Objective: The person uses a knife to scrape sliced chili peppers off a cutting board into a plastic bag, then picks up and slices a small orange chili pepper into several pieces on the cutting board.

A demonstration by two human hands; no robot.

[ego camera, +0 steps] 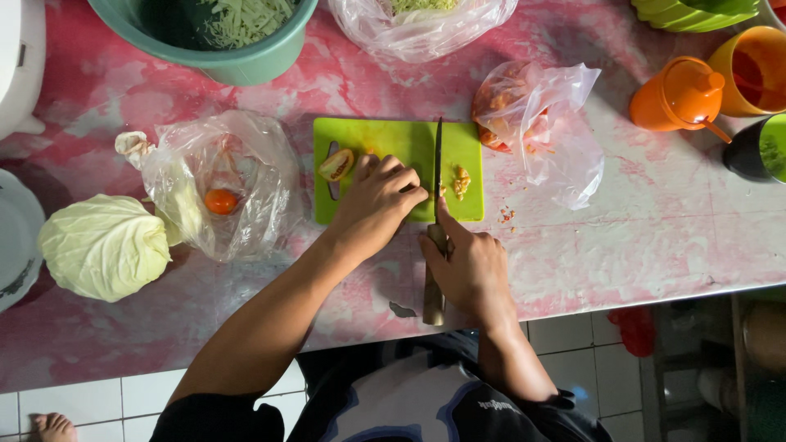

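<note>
On green cutting board [385, 139], left hand [377, 205] fingers curled, pressing down, right hand [471, 266] gripping knife [437, 176]

The left hand [378, 200] covers whatever is being cut on the green cutting board [393, 139]. The green bowl [237, 57], a clear bag [422, 29] and 1 orange cup [749, 69] run off the top edge. Contents of the bag [536, 115] beside the board stay unclear.
</note>
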